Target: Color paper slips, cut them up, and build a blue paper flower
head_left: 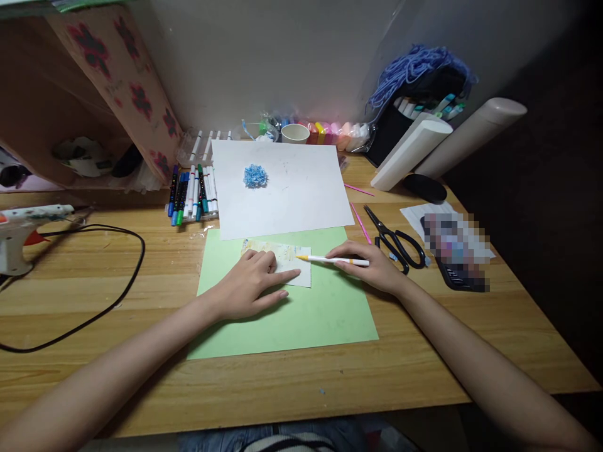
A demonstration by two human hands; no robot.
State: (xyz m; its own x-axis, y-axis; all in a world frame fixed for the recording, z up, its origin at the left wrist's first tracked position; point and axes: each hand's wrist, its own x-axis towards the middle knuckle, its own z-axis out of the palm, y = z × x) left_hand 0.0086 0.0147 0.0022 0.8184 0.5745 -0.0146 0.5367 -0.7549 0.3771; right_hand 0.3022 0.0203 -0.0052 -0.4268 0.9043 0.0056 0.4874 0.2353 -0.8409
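Observation:
Near the middle of the table, a small white card with yellow and blue marks along its upper part lies on a green sheet of paper. My left hand presses on the card, index finger and thumb stretched out, the other fingers partly curled. A white marker with a yellow tip is held between the fingers of my right hand. Its tip points left and meets the card's upper right part; whether it touches cannot be told. Behind, a white sheet carries a blue crumbly clump.
Black-handled scissors and a phone lie to the right. Several markers sit at the back left. A glue gun and its black cable are on the left. White tubes stand at the back right.

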